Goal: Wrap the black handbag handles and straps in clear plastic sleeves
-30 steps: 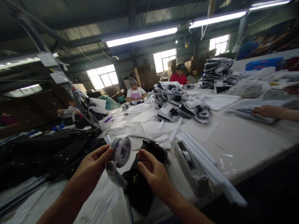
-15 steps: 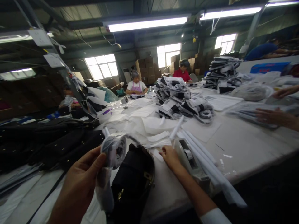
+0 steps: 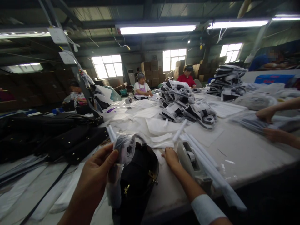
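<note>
My left hand point(image 3: 95, 178) is closed on a clear plastic bag point(image 3: 123, 150) that holds a rolled dark strap; the bag's loose end hangs down. Just under it lies a black handbag point(image 3: 138, 181) with gold fittings at the table's near edge. My right hand point(image 3: 171, 157) is stretched out to the right, its fingers resting on the white table point(image 3: 246, 147) beside a grey tape dispenser point(image 3: 191, 162). Whether those fingers hold anything is not visible.
Long white paper rolls point(image 3: 206, 156) lie beside the dispenser. Black bags point(image 3: 58, 137) are piled at the left. Heaps of packed straps point(image 3: 185, 106) sit mid-table among white sheets. Another person's hands point(image 3: 269, 123) handle plastic at the right; other workers sit at the far end.
My right hand left the handbag and reached right to the table by the tape dispenser. My left hand kept hold of the bagged strap, and the view lifted slightly.
</note>
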Demonstrator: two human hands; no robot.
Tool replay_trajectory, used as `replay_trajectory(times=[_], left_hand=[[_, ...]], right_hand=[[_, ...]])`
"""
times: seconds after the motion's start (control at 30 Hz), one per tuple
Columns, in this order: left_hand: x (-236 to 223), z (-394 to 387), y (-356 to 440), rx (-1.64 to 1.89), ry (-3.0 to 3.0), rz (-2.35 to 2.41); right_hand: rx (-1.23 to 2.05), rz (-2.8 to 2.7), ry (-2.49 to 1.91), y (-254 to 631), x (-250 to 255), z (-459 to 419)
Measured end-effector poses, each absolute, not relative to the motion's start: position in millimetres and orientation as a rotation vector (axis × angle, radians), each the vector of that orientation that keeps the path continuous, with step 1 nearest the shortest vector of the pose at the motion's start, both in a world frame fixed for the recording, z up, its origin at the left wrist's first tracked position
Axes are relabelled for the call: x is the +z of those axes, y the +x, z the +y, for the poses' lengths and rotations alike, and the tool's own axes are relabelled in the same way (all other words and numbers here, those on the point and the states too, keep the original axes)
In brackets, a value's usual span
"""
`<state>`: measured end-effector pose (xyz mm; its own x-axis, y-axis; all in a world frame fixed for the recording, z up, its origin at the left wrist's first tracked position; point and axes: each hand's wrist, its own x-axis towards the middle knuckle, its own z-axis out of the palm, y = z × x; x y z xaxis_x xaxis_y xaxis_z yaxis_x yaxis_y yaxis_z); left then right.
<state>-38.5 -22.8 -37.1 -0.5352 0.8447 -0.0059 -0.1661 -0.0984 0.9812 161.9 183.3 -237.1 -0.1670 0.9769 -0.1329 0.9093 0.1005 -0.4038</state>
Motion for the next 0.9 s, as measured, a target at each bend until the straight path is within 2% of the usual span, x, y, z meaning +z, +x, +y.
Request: replay_trajectory(times=[0.37, 0.7, 0.9], left_hand=[[-41.4, -24.2, -43.0, 1.701, 0.828, 1.337], [-41.6, -23.6, -42.6, 1.707, 0.818, 1.318], [-34.0, -25.8, -39.3, 1.701, 0.846, 1.341]], right_hand=[[0.809, -2.219, -1.941, 173.2, -216.1, 189.5], [0.881, -1.900, -1.581, 193.8, -203.3, 146.8], [1.104, -1.730, -1.182, 184.3, -161.4, 107.0]])
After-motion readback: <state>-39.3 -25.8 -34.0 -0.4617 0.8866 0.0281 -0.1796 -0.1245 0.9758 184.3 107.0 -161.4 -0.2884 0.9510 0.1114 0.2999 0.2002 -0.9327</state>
